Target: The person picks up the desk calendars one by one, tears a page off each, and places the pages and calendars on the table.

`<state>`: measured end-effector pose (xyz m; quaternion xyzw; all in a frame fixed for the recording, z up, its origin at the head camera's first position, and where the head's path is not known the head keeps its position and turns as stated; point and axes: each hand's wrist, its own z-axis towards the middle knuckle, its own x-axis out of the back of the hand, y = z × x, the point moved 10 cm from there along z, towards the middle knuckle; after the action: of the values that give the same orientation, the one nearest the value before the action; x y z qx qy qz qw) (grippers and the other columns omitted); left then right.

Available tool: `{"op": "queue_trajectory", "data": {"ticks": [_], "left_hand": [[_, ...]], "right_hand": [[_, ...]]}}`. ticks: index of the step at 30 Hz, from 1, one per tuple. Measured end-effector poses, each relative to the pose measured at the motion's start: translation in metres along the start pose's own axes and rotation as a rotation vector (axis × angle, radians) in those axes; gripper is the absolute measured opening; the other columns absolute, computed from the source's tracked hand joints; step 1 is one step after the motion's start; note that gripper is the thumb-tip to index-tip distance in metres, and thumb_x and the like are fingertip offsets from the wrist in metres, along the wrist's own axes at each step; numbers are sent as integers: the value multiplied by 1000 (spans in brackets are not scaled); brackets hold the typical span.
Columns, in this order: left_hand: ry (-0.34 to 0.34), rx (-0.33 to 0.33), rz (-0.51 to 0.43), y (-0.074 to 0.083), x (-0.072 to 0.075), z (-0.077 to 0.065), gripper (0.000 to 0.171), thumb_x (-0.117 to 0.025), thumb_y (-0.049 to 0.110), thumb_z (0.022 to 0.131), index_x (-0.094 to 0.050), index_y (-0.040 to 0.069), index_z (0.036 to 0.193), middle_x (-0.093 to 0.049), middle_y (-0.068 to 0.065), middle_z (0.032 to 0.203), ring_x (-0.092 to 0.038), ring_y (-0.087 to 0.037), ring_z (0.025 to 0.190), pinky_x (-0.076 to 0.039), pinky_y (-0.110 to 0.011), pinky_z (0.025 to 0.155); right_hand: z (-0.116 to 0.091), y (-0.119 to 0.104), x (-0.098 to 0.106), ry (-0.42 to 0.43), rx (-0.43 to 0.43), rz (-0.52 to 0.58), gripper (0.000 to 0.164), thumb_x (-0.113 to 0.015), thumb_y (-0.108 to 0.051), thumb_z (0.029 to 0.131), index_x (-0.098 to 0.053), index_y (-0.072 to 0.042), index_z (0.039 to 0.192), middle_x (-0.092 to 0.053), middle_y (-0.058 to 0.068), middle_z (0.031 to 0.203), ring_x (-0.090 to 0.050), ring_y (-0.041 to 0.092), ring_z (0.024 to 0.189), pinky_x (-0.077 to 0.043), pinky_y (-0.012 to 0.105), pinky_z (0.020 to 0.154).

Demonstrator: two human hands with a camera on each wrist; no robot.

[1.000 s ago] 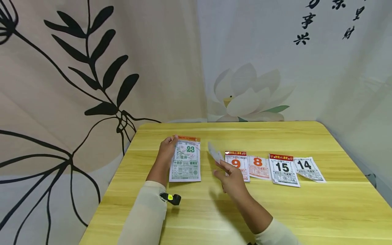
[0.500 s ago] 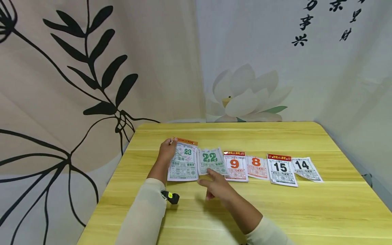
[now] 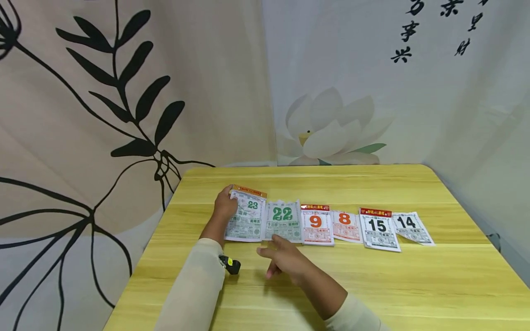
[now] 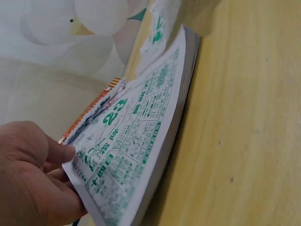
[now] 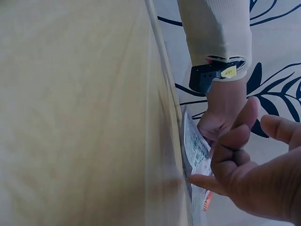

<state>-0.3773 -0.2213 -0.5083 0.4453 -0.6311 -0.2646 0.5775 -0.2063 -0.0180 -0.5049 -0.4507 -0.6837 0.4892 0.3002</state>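
My left hand (image 3: pixel 225 203) grips the left side of a tear-off calendar pad (image 3: pixel 247 220) marked with a green 23. In the left wrist view the thumb (image 4: pixel 61 151) lies on top of the pad and the fingers go beneath it. Beside the pad's right edge lies a torn-off calendar sheet (image 3: pixel 283 224) with a green 22, its top edge ragged. My right hand (image 3: pixel 287 261) hovers at the lower edge of that sheet, one fingertip right at the paper. The right wrist view shows its fingers loosely bent, holding nothing.
Further right along the row are a red-topped calendar pad (image 3: pixel 316 232) showing 9, a loose sheet (image 3: pixel 346 230) with 8, another pad (image 3: pixel 379 236) with 15, and a slanted sheet (image 3: pixel 411 227) with 14. The wooden table (image 3: pixel 372 285) meets a printed curtain (image 3: pixel 232 92) behind.
My right hand has brought the 22 sheet down from the air, laid it flat between the 23 and 9 pads, let go, and drawn back leftward and nearer. The 23 pad has tilted slightly.
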Motion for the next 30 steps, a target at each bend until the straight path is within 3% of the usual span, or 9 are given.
{"op": "queue_trajectory", "data": {"ticks": [9,14,17,19,20,21,23,26,30], "left_hand": [[-18,7,51,-6,-1,0,76,-65,26,111,-26,13,174,-57,-22,151,-68,-32,113,-56,-51,104],[-22,14,82,-10,-1,-3,73,-66,29,110,-30,14,172,-65,-20,138,-69,-28,105,-57,-44,93],[-32,16,88,-14,-1,-3,74,-66,29,110,-29,14,173,-64,-20,141,-70,-29,107,-59,-45,94],[-35,16,94,-16,-1,-3,77,-66,29,110,-26,14,174,-61,-21,147,-69,-32,114,-58,-49,101],[-33,15,103,-17,-1,-3,78,-65,28,111,-24,13,175,-59,-22,150,-68,-34,118,-56,-52,106],[-31,15,110,-18,0,-3,79,-65,29,110,-22,13,175,-57,-22,154,-66,-36,122,-53,-55,112],[-24,15,134,-19,1,-2,81,-65,29,110,-20,12,175,-52,-23,160,-60,-39,132,-42,-62,123],[-12,12,163,-21,3,-1,82,-65,30,110,-19,11,175,-45,-23,167,-50,-44,145,-27,-68,131],[0,0,189,-21,5,-1,81,-66,31,110,-21,13,175,-40,-23,171,-33,-48,159,-16,-73,132]], "right_hand": [[-2,0,-6,-30,0,14,94,-69,-34,106,-15,6,171,-52,34,161,-65,11,53,-53,27,61],[-6,-5,-4,-47,30,-3,88,-69,-34,106,-23,8,169,-62,29,153,-65,11,53,-55,29,63],[-7,-7,3,-46,34,-7,84,-67,-34,106,-29,8,168,-80,14,107,-64,11,52,-55,29,65],[-7,-7,8,-37,29,-9,81,-67,-34,106,-32,7,167,-72,3,76,-64,11,52,-54,29,66],[-7,-8,11,-31,28,-11,80,-67,-35,107,-33,6,167,-69,1,72,-63,11,52,-54,29,66],[-8,-8,14,-27,31,-15,79,-66,-35,107,-34,6,166,-70,3,73,-63,11,53,-54,29,67],[-9,-10,19,-18,40,-8,77,-66,-34,107,-36,6,166,-80,13,102,-64,11,54,-53,29,67],[-11,-12,26,-10,53,6,76,-65,-33,107,-36,7,165,-65,30,148,-64,10,55,-53,28,68],[-12,-12,33,-7,47,40,76,-65,-32,107,-36,6,165,-53,35,158,-63,9,55,-54,28,69]]}}
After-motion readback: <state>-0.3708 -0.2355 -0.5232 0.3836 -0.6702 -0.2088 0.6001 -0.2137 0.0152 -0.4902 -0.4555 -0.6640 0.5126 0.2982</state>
